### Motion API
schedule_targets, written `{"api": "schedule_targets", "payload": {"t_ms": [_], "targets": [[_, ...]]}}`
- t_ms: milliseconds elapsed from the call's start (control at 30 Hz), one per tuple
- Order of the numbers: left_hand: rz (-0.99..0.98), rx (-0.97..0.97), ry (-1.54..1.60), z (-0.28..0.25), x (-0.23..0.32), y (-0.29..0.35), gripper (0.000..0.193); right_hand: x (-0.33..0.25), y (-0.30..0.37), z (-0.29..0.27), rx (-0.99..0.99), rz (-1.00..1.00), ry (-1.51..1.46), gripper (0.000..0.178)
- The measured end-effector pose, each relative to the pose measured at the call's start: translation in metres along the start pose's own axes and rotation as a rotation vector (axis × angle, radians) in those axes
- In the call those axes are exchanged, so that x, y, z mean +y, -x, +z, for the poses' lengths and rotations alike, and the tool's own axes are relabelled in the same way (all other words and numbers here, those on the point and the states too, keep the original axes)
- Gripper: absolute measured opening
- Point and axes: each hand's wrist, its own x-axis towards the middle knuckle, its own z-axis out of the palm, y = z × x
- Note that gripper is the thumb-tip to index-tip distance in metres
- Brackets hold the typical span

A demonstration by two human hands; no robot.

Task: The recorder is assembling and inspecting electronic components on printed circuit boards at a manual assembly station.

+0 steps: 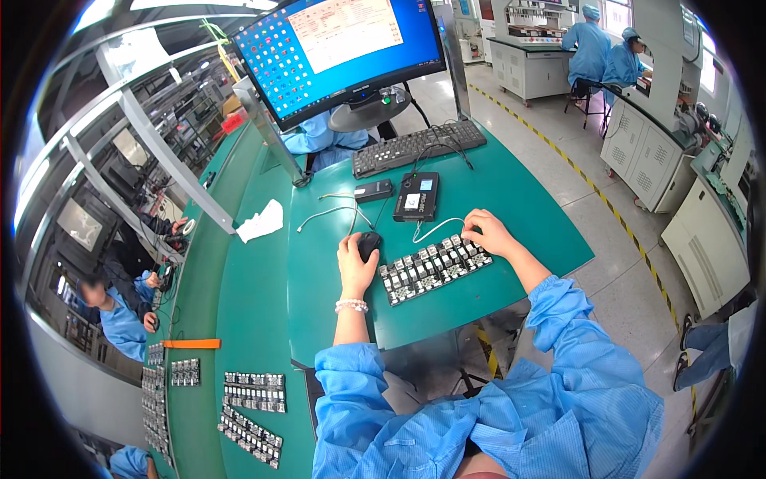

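My left hand (353,266) is wrapped over a black computer mouse (369,243) on the green table. At the far right corner of a panel of small circuit boards (435,271), my right hand (489,232) has its fingers pinched on the end of a white cable (432,225). The plug itself is hidden by the fingers. That cable runs back to a black box (416,198) with a small lit screen. The panel lies flat between my hands, with rows of metal-cased parts on it.
A monitor (351,44) and black keyboard (419,148) stand beyond the box. Left of it lie a small black device (373,191), loose grey cable and a white cloth (261,221). More board panels (254,392) rest lower left, near an orange strip (191,344). Co-workers (122,315) sit nearby.
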Motion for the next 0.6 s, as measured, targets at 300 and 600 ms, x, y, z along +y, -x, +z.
{"api": "schedule_targets", "payload": {"t_ms": [300,600], "targets": [[-0.023,-0.042,0.009,0.0004,-0.0039,0.0005,0.062,-0.0011,0.0003,0.0001,0.004,0.014,-0.018,0.015],[-0.018,-0.029,0.027,-0.0002,-0.0022,-0.0003,0.061,-0.0009,0.0003,-0.0002,0.007,-0.011,-0.015,0.014]]}}
